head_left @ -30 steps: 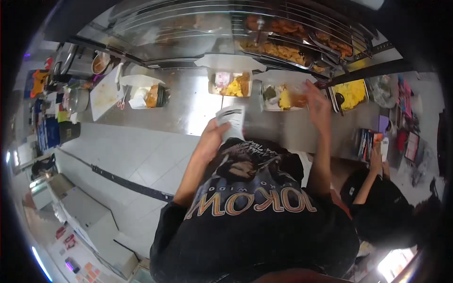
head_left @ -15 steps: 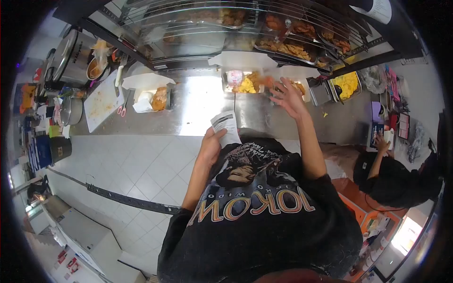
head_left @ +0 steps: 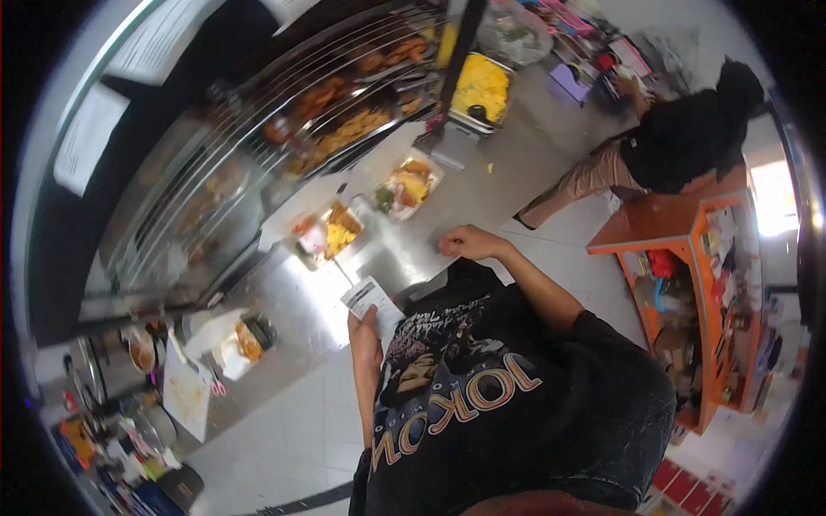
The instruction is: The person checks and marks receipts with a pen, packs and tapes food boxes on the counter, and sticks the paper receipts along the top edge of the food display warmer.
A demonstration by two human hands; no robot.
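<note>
My left hand (head_left: 366, 337) pinches a printed paper slip (head_left: 366, 297) by the counter's front edge. My right hand (head_left: 471, 242) is over the counter edge in front of my torso, fingers curled, with nothing visible in them. Beyond the slip stands an open white food box (head_left: 277, 227) with yellow egg, fried food and a pinkish-white wrapped lump. To its right, a second open box (head_left: 365, 177) holds fried food, something yellow and something green. A third open box (head_left: 206, 336), at the left, contains white and browned food.
A glass display case (head_left: 181, 215) of fried food lines the back of the steel counter (head_left: 469, 185). Left are a cutting board (head_left: 184, 394) and scissors (head_left: 218, 389). A yellow food tray (head_left: 482, 90) stands far right, near another person (head_left: 688, 142) and an orange shelf (head_left: 641, 228).
My view has turned to the right. My right hand has drawn back from the right-hand box to the counter edge, its spread fingers now curled. The left still holds the slip.
</note>
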